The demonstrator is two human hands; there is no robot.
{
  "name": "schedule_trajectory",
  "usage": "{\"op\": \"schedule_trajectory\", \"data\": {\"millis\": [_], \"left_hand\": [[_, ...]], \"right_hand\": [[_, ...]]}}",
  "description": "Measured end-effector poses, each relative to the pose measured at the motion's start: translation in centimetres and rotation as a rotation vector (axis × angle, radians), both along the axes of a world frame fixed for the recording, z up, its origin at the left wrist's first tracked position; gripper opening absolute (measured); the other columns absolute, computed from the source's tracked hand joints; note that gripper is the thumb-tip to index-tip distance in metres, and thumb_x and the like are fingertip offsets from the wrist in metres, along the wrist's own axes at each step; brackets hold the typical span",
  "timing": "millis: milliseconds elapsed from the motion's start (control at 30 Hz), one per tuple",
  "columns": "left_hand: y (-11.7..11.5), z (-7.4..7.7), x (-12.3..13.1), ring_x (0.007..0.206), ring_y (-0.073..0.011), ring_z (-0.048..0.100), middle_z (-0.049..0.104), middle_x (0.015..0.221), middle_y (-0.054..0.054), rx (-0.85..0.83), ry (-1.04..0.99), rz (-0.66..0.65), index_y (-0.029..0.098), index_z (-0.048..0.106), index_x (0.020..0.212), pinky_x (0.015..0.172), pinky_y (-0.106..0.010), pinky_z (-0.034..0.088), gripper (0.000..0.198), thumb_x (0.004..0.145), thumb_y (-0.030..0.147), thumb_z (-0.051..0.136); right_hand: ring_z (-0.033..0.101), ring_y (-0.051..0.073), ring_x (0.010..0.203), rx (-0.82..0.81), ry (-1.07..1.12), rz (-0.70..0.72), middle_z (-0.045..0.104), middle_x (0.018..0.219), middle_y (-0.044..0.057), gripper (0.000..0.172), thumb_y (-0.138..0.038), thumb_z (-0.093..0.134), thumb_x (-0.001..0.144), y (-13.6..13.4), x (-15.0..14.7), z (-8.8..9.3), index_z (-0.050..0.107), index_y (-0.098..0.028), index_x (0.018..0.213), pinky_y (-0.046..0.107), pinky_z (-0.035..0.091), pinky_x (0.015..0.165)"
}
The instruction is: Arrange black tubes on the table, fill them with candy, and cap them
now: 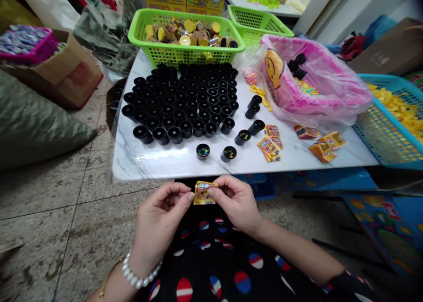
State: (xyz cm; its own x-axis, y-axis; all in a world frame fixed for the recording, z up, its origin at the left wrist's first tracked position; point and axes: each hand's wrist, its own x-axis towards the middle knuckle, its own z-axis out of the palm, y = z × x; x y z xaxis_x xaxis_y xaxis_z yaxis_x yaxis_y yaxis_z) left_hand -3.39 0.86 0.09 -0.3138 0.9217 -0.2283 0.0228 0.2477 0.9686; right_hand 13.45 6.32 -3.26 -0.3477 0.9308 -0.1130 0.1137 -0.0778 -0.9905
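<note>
Yellow printed sachet is held in the air between both hands, on the near side of the marble worktop. Left hand pinches its left edge, right hand its right edge; its long axis lies almost left to right.

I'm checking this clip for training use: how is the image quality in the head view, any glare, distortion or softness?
In the head view, wide-angle distortion bends the front edge of the marble-topped table; a pale glare streak crosses the marble near that edge; the left hand, right hand and printed packet look fairly sharp; the lower right corner falls dark.
</note>
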Motion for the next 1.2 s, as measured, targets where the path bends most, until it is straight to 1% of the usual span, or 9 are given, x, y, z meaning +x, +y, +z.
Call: {"op": "schedule_trajectory", "data": {"millis": [200,400,567,733,800,867,967,1100,1200], "left_hand": [[0.3,-0.1,0.0,0.063,-0.0103,0.056,0.068,0.077,-0.002,0.021,0.133,-0.072,0.020,0.074,0.082,0.058,-0.019,0.044,0.010,0.079,0.029,0.073],[0.5,0.1,0.0,0.048,-0.0076,0.045,0.060,0.058,0.002,-0.063,-0.041,-0.053,0.019,0.075,0.081,0.046,-0.017,0.036,0.015,0.074,0.032,0.076],[0.7,0.3,-0.3,0.053,-0.0088,0.047,0.064,0.065,-0.001,-0.122,-0.055,-0.117,0.017,0.076,0.085,0.048,-0.017,0.037,0.021,0.070,0.032,0.078],[0.9,0.7,-0.4,0.045,-0.0069,0.044,0.058,0.052,0.002,-0.161,-0.106,-0.135,0.016,0.074,0.076,0.044,-0.016,0.033,0.020,0.068,0.034,0.078],[1.1,0.7,-0.5,0.043,-0.0062,0.043,0.056,0.050,0.002,-0.165,-0.115,-0.125,0.015,0.073,0.074,0.042,-0.015,0.031,0.022,0.070,0.036,0.078],[1.2,0.5,-0.7,0.042,-0.0056,0.042,0.056,0.049,0.003,-0.178,-0.126,-0.115,0.016,0.075,0.081,0.043,-0.015,0.030,0.024,0.072,0.038,0.077],[1.4,0.1,-1.0,0.045,-0.0064,0.045,0.062,0.055,0.001,-0.207,-0.150,-0.128,0.016,0.076,0.092,0.044,-0.016,0.032,0.029,0.073,0.038,0.076],[1.7,0.3,-0.7,0.068,-0.0144,0.063,0.073,0.083,-0.005,-0.108,-0.078,-0.269,0.019,0.075,0.095,0.060,-0.022,0.047,0.021,0.079,0.033,0.071],[1.7,1.0,-0.2,0.068,-0.0136,0.060,0.068,0.077,-0.002,0.064,0.197,-0.476,0.020,0.071,0.088,0.062,-0.023,0.046,0.009,0.083,0.025,0.064]], "right_hand": [[0.058,0.013,0.065,0.005,-0.005,0.020,0.065,0.074,0.003,0.018,-0.033,0.067,0.084,0.2,0.0,0.0,0.064,-0.016,0.080,0.025,0.048,0.061],[0.054,0.012,0.062,0.128,-0.066,0.001,0.061,0.070,0.001,0.017,-0.031,0.066,0.085,0.2,0.0,0.5,0.064,-0.016,0.079,0.024,0.044,0.058],[0.051,0.011,0.060,0.254,-0.111,0.004,0.059,0.070,0.001,0.014,-0.026,0.066,0.085,0.0,-0.4,0.7,0.064,-0.016,0.077,0.023,0.040,0.055],[0.050,0.010,0.057,0.430,-0.129,0.081,0.061,0.069,0.001,0.011,-0.023,0.064,0.087,0.6,0.0,1.7,0.067,-0.015,0.080,0.024,0.040,0.054],[0.052,0.010,0.059,0.560,-0.147,-0.003,0.062,0.072,0.001,0.005,-0.020,0.065,0.086,1.3,0.9,2.4,0.068,-0.016,0.087,0.024,0.042,0.056],[0.053,0.011,0.062,0.660,-0.211,-0.180,0.062,0.075,0.001,0.012,-0.016,0.067,0.083,2.1,1.9,3.1,0.068,-0.016,0.095,0.025,0.044,0.058],[0.055,0.012,0.064,0.701,-0.316,-0.340,0.062,0.077,0.001,0.015,-0.013,0.067,0.083,2.6,2.9,3.8,0.067,-0.018,0.096,0.026,0.045,0.059],[0.056,0.011,0.063,0.770,-0.293,-0.194,0.064,0.081,0.003,0.018,-0.010,0.066,0.082,1.7,2.6,4.6,0.066,-0.018,0.097,0.025,0.048,0.058],[0.062,0.014,0.074,0.752,-0.248,0.057,0.067,0.092,0.006,0.025,-0.014,0.066,0.083,1.0,1.8,5.2,0.064,-0.016,0.107,0.027,0.054,0.068]]}}
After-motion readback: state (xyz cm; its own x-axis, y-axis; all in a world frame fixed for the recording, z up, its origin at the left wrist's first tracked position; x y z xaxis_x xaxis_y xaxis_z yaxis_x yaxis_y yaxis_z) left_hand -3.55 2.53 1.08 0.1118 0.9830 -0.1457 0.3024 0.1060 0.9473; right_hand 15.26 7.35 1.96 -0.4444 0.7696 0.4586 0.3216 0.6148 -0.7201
